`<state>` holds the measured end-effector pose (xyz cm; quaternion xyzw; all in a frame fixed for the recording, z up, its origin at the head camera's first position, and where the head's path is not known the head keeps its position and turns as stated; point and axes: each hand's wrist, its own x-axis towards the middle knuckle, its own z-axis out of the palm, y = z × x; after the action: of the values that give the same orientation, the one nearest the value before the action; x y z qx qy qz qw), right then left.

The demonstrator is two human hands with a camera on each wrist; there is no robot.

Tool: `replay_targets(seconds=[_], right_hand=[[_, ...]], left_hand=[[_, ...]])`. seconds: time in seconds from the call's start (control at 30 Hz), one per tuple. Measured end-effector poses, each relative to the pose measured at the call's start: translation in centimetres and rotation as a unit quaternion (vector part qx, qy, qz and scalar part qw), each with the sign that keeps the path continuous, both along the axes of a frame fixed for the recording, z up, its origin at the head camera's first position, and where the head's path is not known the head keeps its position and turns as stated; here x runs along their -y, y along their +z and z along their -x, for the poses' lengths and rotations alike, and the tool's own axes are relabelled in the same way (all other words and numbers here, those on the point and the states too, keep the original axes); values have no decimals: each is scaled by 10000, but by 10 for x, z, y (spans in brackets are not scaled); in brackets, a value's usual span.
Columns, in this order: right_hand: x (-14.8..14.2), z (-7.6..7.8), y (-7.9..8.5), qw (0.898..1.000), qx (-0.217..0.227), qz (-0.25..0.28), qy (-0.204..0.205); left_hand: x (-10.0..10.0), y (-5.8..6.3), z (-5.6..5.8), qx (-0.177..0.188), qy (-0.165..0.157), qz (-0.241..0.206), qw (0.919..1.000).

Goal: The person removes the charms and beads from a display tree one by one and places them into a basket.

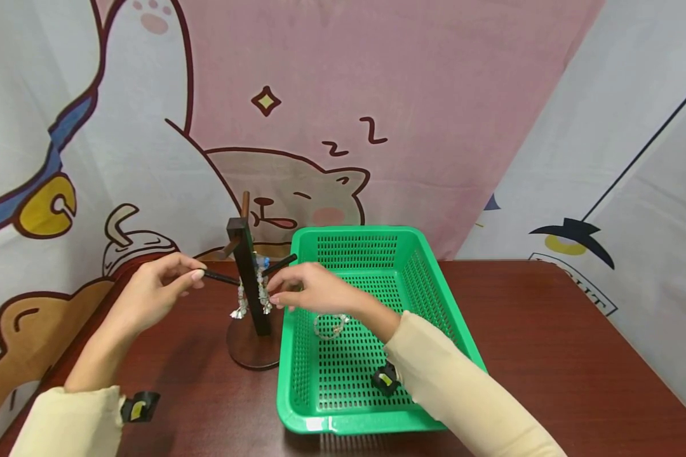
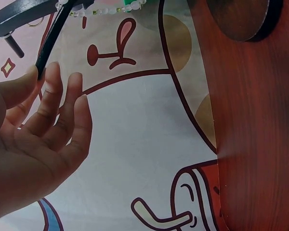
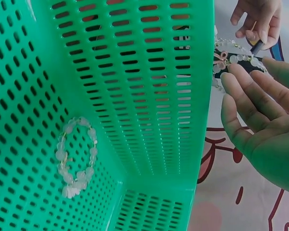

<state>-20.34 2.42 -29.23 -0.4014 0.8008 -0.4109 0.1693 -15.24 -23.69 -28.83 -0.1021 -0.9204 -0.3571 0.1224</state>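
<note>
My left hand (image 1: 160, 289) pinches the outer end of a dark peg (image 2: 53, 33) between thumb and forefinger, its other fingers loosely curled. The peg juts from the post of a dark wooden stand (image 1: 249, 279) on a round base. My right hand (image 1: 311, 285) is on the stand's other side, thumb and forefinger tips at a clear-beaded bracelet (image 1: 264, 293) that hangs there. The beads run between those tips in the right wrist view, other fingers spread loosely. Another beaded strand (image 1: 240, 301) hangs on the post's left side.
A green perforated basket (image 1: 305, 419) stands right of the stand, beneath my right forearm. A clear-beaded bracelet (image 3: 62, 154) with a pale flower-like charm lies on its floor. Under everything is a reddish-brown table (image 1: 537, 355), with a cartoon-print cloth (image 1: 434, 114) behind it.
</note>
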Motion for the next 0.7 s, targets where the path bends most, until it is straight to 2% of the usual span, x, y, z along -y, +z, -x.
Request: replay_targets(seconds=[0.13,0.7], right_hand=[[5,0,-3,10000,53,33,9],[18,-2,-9,9994,-316,94,-58]], left_hand=[[0,0,0,29,11,-4,10000],[0,0,0,12,-17,-14,10000]])
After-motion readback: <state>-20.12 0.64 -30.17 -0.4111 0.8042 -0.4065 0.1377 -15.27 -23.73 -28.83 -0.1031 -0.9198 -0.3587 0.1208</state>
